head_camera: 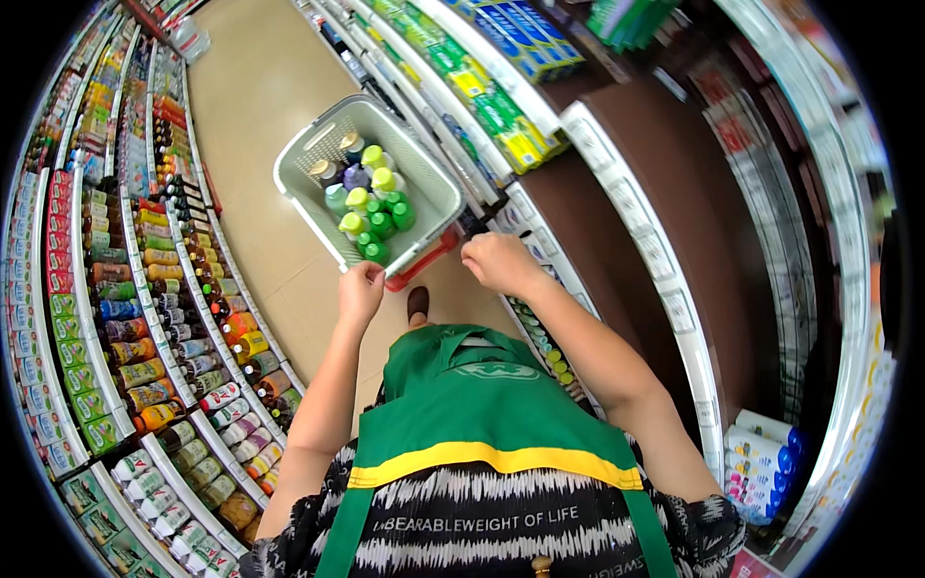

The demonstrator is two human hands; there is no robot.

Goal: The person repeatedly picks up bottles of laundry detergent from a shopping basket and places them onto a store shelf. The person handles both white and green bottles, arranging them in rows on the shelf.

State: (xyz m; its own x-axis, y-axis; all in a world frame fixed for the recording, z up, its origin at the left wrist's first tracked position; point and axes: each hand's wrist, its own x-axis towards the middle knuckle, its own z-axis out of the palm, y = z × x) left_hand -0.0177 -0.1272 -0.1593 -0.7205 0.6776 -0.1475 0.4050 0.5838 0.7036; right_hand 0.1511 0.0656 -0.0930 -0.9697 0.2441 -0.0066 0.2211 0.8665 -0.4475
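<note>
A pale grey-green plastic basket (pixel 303 141) with a red handle (pixel 426 261) stands ahead of me in the aisle. Several bottles are inside it: green-capped ones (pixel 381 222), yellow-green-capped ones (pixel 383 179), and others with purple, pale green and tan tops. My left hand (pixel 363 289) is at the basket's near left corner, fingers curled; whether it grips the rim I cannot tell. My right hand (pixel 498 260) is closed beside the near right corner, next to a black object (pixel 473 222) by the shelf. What lies inside its fingers is hidden.
Shelves of bottled drinks (pixel 155 376) and cartons line the left side. On the right, white-edged shelves (pixel 629 195) hold green and yellow packs (pixel 498 115) and blue boxes (pixel 524 36). Tan floor (pixel 242 130) runs between them. White-and-blue packages (pixel 759 462) sit on a lower right shelf.
</note>
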